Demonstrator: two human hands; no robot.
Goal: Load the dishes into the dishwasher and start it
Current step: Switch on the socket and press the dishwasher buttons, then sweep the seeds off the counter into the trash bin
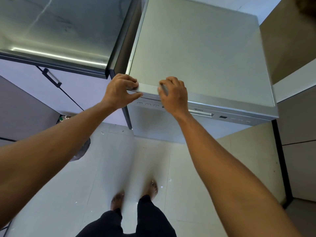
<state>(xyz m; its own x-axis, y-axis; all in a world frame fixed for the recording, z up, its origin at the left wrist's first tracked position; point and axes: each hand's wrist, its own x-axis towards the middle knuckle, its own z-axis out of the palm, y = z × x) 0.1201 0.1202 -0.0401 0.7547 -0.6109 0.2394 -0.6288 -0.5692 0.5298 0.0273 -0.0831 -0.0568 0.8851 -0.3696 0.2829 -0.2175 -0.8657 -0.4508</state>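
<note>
At the front top edge of the dishwasher (205, 53), its door (153, 124) shut, the left hand (119, 90) pinches the corner lip, thumb beneath; the right hand (172, 96) curls its fingers (169, 81) over the same edge above the control panel (224, 117). No dishes show, so I cannot tell whether loading is done; opening the door or pressing start seems to remain.

The right hand (172, 96) hides part of the dishwasher (150, 122) panel (its lettering too blurred to read); the bin (83, 147), middle left, sits mostly behind a forearm.
</note>
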